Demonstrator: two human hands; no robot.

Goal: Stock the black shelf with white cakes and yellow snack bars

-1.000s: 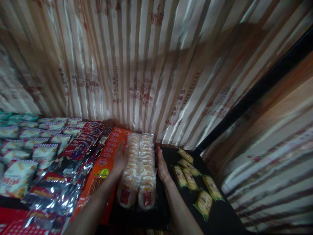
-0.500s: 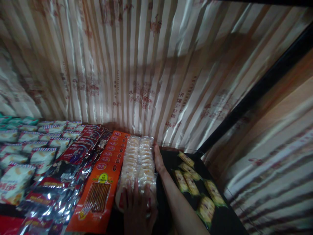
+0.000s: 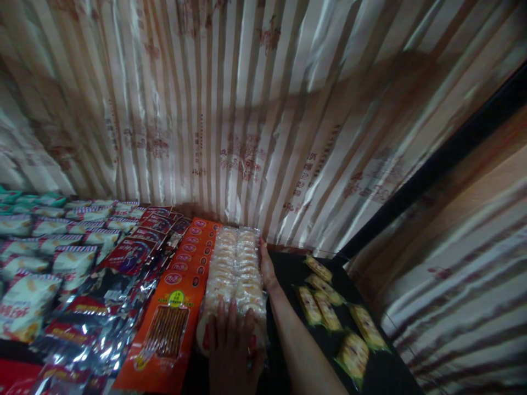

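Two rows of clear-wrapped round rice crackers (image 3: 234, 270) lie side by side on a dark shelf, running away from me. My left hand (image 3: 230, 348) lies flat on the near end of the packs, fingers stretched and together. My right hand (image 3: 267, 266) presses edge-on against the right side of the packs, fingers straight and reaching toward the back. Neither hand grips anything.
Orange snack packs (image 3: 177, 299) lie just left of the crackers, then red and silver foil bags (image 3: 123, 263) and white bags (image 3: 45, 258). Small yellow-wrapped snacks (image 3: 329, 307) lie on the black shelf (image 3: 382, 373) to the right. A striped satin curtain (image 3: 247, 109) hangs behind.
My left hand has left the left side of the cracker packs and now lies on their near end. My right hand has slid a little farther back along the right side.
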